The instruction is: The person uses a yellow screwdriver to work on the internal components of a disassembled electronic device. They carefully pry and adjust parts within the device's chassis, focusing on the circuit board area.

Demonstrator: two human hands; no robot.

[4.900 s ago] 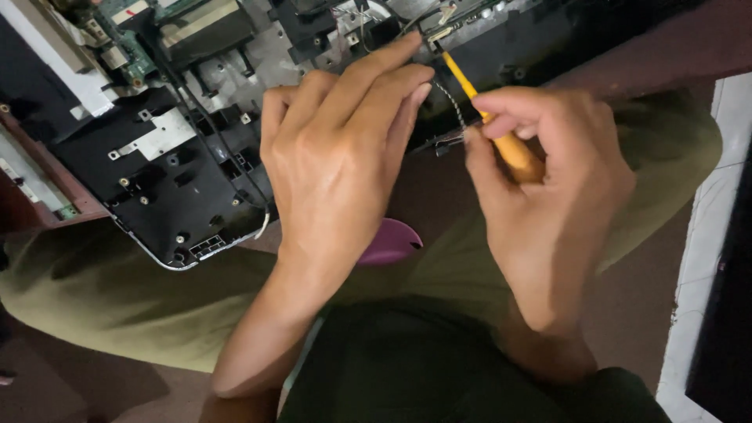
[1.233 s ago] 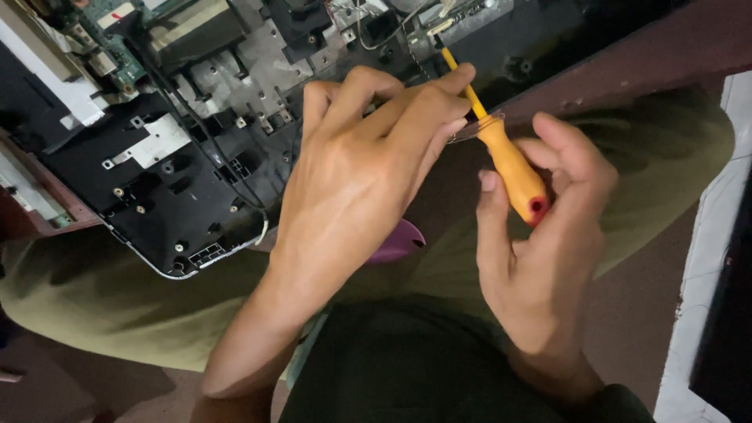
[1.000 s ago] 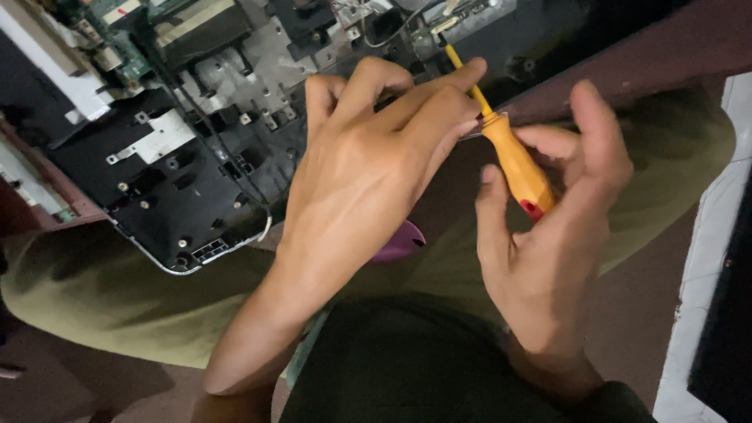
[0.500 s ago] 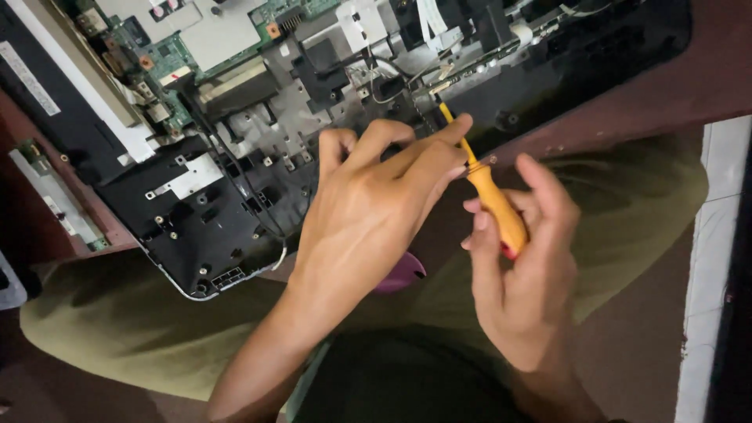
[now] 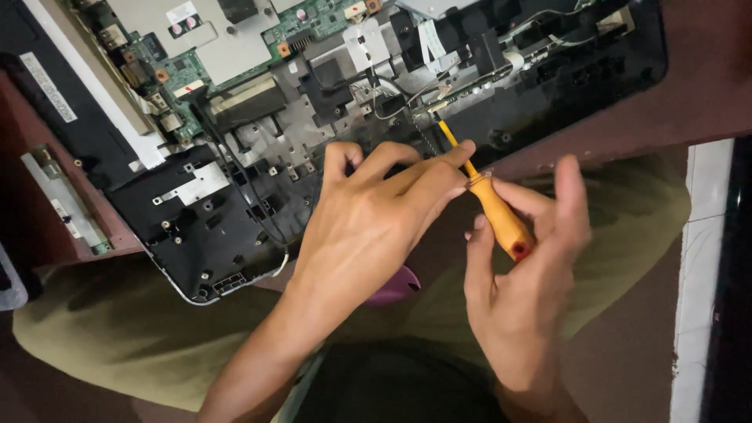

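At the far left, a black strip with a white label lies along the edge of an opened laptop chassis, whose black plastic base is bare of its cover. Further in, the green circuit board with a grey metal shield shows near the top, and black and white cables run across the middle.

The left hand lies palm down over the lower edge of the chassis, its fingers spread a little and curled forward; the fingertips touch the metal shaft of a screwdriver just above its handle. Under this hand's wrist a purple plastic piece peeks out, resting on olive-green cloth.

To the right, the right hand pinches the screwdriver's orange handle between thumb and fingers, the other fingers raised and loose. The tool is tilted, its tip set down among the cables inside the chassis. At the far right runs a white strip.
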